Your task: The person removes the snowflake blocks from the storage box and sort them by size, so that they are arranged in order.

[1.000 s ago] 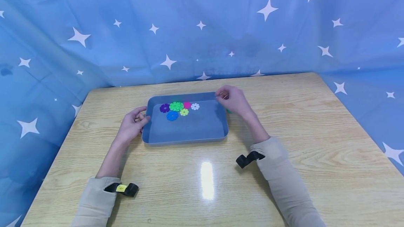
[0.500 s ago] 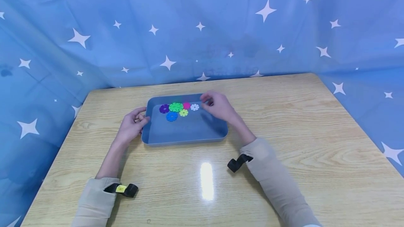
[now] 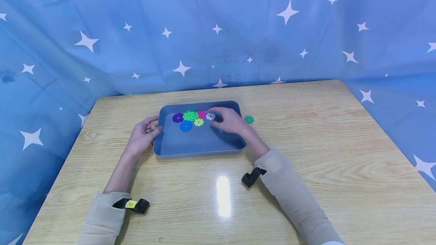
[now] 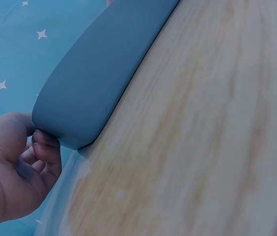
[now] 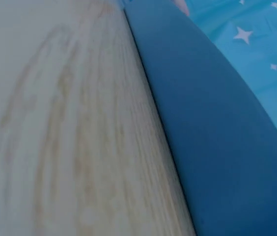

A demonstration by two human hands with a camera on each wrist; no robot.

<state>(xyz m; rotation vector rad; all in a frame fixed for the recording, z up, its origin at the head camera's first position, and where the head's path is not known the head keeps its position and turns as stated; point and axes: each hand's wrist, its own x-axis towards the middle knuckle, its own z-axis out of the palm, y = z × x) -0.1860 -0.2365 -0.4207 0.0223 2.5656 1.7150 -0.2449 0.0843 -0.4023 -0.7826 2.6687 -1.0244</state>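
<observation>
A blue-grey tray (image 3: 201,143) lies on the table in the head view. My left hand (image 3: 142,134) holds its left wall, thumb over the rim and fingers outside; the left wrist view shows this hand (image 4: 18,167) at the tray's corner (image 4: 79,108). Over the tray's right half reaches my right hand (image 3: 229,120), its thumb and finger apart on either side of a white snowflake disc (image 3: 210,116). Beside it lie pink (image 3: 202,114), yellow (image 3: 198,122), green (image 3: 190,115), blue (image 3: 186,126) and purple (image 3: 178,117) discs. In the right wrist view the tray wall (image 5: 202,108) hides most of that hand.
A dark green snowflake disc (image 3: 249,119) lies on the wooden table (image 3: 306,135), just outside the tray's right wall. Behind the table's far edge hangs a blue curtain (image 3: 245,25) with white stars. Light reflects off the tabletop in front of the tray.
My right hand has moved left from the tray's right rim to the white disc, uncovering the dark green disc on the table. My left hand and the tray have stayed in place.
</observation>
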